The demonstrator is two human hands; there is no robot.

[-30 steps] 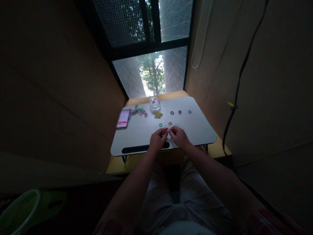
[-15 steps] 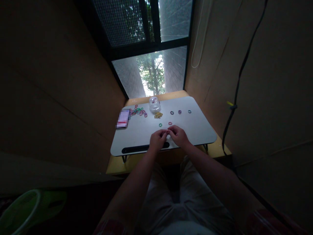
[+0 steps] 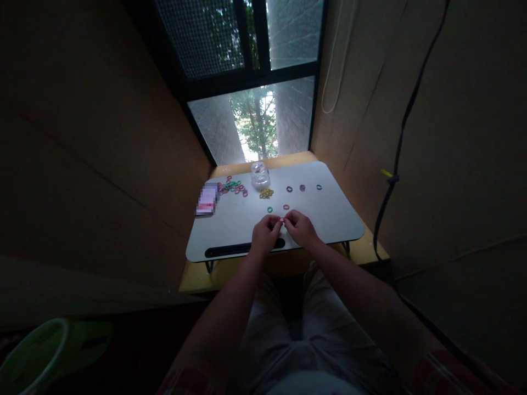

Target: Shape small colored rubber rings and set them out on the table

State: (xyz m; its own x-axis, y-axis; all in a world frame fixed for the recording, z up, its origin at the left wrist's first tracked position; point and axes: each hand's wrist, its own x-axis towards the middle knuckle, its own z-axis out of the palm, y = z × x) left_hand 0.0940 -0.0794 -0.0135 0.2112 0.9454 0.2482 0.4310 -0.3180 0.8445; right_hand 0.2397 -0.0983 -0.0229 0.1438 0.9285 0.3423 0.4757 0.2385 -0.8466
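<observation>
Near the front edge of the white table [image 3: 230, 225], my left hand [image 3: 265, 233] and my right hand [image 3: 300, 227] meet fingertip to fingertip. Both pinch a small reddish ring [image 3: 282, 220] between them; its details are too small to tell. Just beyond my fingers lie a pink ring [image 3: 286, 207] and a green ring [image 3: 270, 209]. Farther back are a dark ring [image 3: 289, 189], a purple ring [image 3: 302, 187] and a blue-grey ring [image 3: 319, 187]. A pile of yellow rings [image 3: 266, 193] sits in front of a clear plastic jar [image 3: 260, 176].
Mixed coloured rings [image 3: 234, 186] lie at the table's back left, beside a phone [image 3: 207, 199]. A black slot [image 3: 228, 250] runs along the front edge. A window [image 3: 257, 120] stands behind; a black cable [image 3: 398, 159] hangs at right. A green basket [image 3: 61, 351] is at lower left.
My fingertips have shifted slightly apart, and a little more of the small reddish ring shows between them. The rings on the table have not moved.
</observation>
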